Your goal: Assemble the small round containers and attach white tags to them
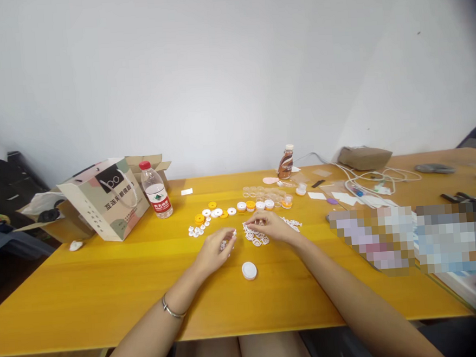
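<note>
My left hand is closed in a pinch, with a small white plastic piece at its fingertips. More small whitish bits show under its curled fingers. Over a pile of white openwork discs, my right hand has its thumb and fingers drawn together; what they grip is too small to make out. A round white cap lies on the table nearer to me, between the forearms. Beyond my hands runs a row of white and orange round pieces, and small white knobbed parts lie at the left.
On the yellow table a paper bag and a water bottle stand at the left. Clear round cups and a brown drink bottle are at the back. White cables and papers lie at the right.
</note>
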Demonstrator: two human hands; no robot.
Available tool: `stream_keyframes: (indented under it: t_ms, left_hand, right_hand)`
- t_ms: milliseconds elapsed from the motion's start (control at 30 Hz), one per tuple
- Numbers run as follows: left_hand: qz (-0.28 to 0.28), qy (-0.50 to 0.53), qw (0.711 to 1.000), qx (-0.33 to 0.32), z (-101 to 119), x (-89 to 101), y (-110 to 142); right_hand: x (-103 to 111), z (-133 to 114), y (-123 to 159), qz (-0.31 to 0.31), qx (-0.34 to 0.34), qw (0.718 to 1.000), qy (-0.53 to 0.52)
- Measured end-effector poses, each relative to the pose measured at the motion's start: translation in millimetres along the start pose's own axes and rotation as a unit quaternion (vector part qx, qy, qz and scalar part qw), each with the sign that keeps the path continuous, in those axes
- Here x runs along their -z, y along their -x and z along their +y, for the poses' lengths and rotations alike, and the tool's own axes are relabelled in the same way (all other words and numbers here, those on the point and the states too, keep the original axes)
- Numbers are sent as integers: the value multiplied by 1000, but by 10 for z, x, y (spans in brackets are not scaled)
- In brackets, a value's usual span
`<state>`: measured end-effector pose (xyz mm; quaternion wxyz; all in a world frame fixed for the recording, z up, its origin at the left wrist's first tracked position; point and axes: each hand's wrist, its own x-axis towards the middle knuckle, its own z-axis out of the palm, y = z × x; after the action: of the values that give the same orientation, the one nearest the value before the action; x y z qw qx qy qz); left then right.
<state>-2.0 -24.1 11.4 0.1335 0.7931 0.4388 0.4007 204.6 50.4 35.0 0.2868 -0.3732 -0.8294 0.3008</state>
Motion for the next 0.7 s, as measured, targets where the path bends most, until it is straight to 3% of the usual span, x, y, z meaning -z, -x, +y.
stream_keyframes:
  t_ms: [200, 333, 433, 567, 700]
  left_hand:
    - [-35, -14, 999, -33, -1, -11, -7]
    - [-30, -10, 999, -18, -12, -17, -5]
    - [-8, -9, 1000, -5, -17, -7, -2]
    - [-30, -12, 999, -11, 10, 26, -1]
    - [-93, -19, 995, -33, 80, 68, -6]
  right_hand:
    - [-205, -221, 75, -61, 44, 992, -98]
    - [-220, -180, 46, -53, 24, 992, -111]
    - [-11, -35, -9, -4, 10, 997, -81]
    - [408, 237, -23, 66, -58, 993, 81]
    - [651, 495, 40, 5, -188, 961, 203]
